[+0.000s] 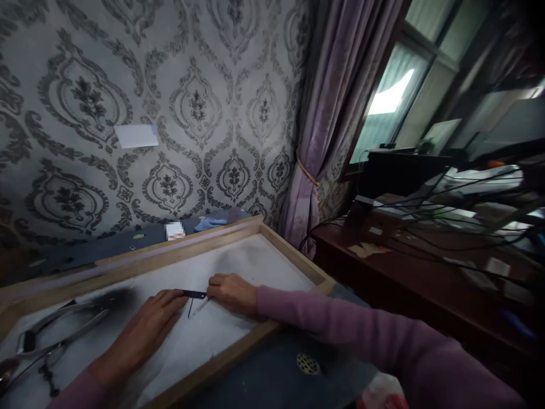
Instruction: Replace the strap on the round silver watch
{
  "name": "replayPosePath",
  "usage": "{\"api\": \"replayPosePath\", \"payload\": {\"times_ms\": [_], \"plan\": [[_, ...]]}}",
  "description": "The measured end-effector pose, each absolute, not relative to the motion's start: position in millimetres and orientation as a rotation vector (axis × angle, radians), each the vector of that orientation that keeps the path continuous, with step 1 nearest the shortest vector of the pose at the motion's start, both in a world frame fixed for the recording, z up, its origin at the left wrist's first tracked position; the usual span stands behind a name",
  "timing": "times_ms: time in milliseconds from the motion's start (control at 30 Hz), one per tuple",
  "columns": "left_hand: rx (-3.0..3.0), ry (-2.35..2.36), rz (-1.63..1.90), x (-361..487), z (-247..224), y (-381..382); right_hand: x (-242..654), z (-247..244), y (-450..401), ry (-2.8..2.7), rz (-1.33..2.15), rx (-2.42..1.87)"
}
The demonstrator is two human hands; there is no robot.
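Note:
Over the white surface of a wood-framed tray (293, 250), my left hand (149, 321) pinches one end of a short, flat black strip (195, 294) with a small hole near its other end. My right hand (232, 291) is closed at that far end of the strip. A thin silvery rod (201, 305) slants down and left from its fingers. Close by, a thin dark rod (189, 308) points down below the strip; whether it is joined to it I cannot tell. At the tray's left lies a curved metal frame (62, 335) with a small dark piece (49, 379) beside it.
Behind the tray's back rail lie a blue cloth (210, 224) and a small white packet (174, 230) on a dark patterned cover. To the right stands a dark red desk (409, 267) with tangled cables and papers. A purple curtain (327, 113) hangs by the window.

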State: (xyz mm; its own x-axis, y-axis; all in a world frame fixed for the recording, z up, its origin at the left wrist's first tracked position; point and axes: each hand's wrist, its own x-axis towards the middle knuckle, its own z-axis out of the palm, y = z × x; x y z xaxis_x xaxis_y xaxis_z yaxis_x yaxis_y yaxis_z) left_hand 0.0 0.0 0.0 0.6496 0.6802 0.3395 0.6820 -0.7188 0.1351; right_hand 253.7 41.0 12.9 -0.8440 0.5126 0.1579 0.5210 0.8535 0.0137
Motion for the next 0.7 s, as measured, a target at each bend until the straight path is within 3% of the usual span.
{"api": "replayPosePath", "payload": {"times_ms": [433, 700], "plan": [[-2.602, -1.416, -0.448, -4, -27, 16, 250, 20, 41, -2.875, 0.002, -0.889], [-2.665, -1.558, -0.49, 1, -11, 9, 237, 10, 66, -2.719, 0.112, -1.088]]}}
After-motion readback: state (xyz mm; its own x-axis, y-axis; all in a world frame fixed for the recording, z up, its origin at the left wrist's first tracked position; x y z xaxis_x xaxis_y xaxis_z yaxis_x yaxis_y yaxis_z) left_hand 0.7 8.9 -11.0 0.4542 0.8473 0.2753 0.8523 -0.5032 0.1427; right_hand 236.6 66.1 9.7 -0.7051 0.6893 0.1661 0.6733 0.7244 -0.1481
